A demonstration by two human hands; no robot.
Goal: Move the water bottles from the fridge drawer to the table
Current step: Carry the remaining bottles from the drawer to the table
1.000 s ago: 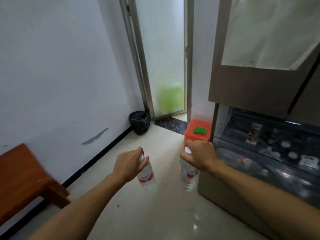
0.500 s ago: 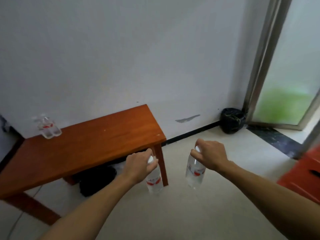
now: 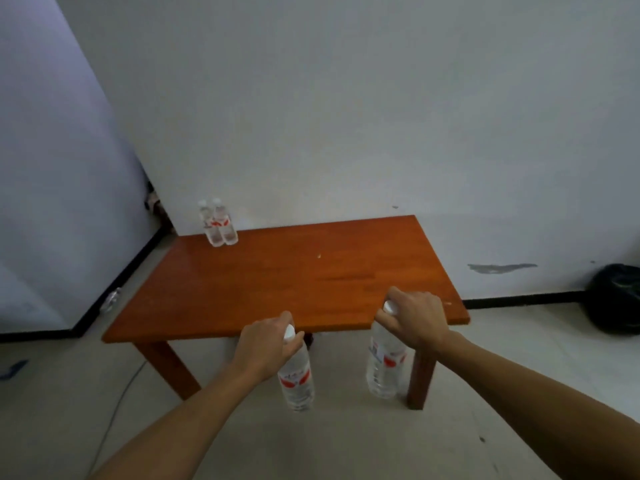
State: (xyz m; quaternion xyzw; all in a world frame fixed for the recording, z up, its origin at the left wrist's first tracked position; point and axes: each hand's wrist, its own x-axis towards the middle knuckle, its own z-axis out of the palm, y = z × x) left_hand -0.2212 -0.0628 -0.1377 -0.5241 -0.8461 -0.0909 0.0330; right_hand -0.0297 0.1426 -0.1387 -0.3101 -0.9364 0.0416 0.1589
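Observation:
My left hand (image 3: 265, 348) grips the neck of a clear water bottle (image 3: 296, 379) with a red label, which hangs below the hand just in front of the table's near edge. My right hand (image 3: 414, 318) holds a second water bottle (image 3: 384, 368) by its cap the same way, near the table's front right leg. The orange wooden table (image 3: 294, 282) stands against the white wall. Two more water bottles (image 3: 218, 223) stand upright side by side at its back left corner. The fridge is out of view.
A black bag (image 3: 614, 299) sits on the floor at the right by the wall. A cable (image 3: 114, 403) runs across the floor under the table's left side. A pale partition (image 3: 52, 202) closes off the left.
The view has swung left from the fridge to face the table squarely, and I have come closer to it. Both hands still carry their bottles, now at the table's front edge.

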